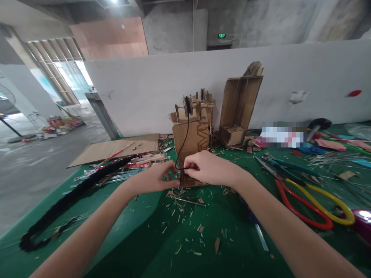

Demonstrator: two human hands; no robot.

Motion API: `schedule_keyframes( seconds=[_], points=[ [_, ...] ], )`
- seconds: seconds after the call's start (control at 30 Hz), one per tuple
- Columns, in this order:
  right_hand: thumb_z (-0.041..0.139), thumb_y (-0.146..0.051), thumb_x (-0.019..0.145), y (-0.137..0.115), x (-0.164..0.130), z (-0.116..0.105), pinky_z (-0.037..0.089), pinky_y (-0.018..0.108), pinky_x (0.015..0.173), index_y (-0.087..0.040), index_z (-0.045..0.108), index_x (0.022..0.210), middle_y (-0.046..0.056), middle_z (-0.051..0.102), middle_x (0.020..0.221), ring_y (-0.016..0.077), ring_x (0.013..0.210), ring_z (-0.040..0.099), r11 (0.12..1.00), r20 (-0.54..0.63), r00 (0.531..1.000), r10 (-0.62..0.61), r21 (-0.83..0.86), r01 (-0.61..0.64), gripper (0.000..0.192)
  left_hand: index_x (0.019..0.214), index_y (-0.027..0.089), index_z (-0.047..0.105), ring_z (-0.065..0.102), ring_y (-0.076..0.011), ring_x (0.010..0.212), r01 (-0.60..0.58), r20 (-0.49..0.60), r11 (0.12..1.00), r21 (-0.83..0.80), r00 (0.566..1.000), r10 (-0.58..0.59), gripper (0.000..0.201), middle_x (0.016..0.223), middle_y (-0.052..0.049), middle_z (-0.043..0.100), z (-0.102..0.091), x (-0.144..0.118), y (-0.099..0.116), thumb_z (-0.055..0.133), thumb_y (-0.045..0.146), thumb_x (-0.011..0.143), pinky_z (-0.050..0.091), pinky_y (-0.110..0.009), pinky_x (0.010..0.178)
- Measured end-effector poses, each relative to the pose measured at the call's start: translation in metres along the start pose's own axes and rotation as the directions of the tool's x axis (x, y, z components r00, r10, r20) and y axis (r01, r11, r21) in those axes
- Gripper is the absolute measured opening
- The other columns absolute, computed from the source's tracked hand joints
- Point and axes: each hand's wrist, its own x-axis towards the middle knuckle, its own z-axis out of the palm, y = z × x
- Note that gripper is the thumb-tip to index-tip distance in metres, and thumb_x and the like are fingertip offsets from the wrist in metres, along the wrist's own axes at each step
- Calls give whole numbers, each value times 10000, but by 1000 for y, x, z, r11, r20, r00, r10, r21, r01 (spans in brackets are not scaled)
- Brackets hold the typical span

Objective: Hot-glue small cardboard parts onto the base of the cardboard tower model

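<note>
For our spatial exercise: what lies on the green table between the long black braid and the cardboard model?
In the head view, the left hand and pink-and-clear sticks lie between braid and cardboard model.

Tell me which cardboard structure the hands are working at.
The shorter cardboard box with the black cord, not the taller open box leaning against the wall.

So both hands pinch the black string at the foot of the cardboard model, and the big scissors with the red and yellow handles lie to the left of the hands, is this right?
Not quite: the head view shows the scissors lying to the right of the hands. The left hand and right hand do pinch the black string at the cardboard model.
</note>
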Motion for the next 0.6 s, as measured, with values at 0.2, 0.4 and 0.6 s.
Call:
schedule_keyframes(
  seconds=[0.2,0.4,0.6],
  points=[
    [445,-272,796,0,0,0,268,255,484,-196,606,802,13,613,668,98,543,480,999,14,1000,-12,-30,13,178,825,178,582,534,-167,773,-82,-36,975,206,995,91,179,851,-30,555,-5,1,15,524,347,805,412,-293,675],
    [432,-263,802,-1,-1,-1,267,260,482,-191,596,784,16,609,659,98,538,473,999,26,1000,-14,-31,15,180,858,176,604,542,-168,774,-76,-21,960,270,996,85,189,886,-35,555,-6,0,20,526,340,802,420,-288,674],
    [437,-261,802,-1,-1,-2,271,262,490,-187,604,798,26,612,680,104,554,477,999,28,999,-25,-38,26,183,856,210,628,556,-168,795,-134,33,914,382,991,131,239,948,-34,573,-10,-3,23,408,300,880,409,-295,703]
  ],
)
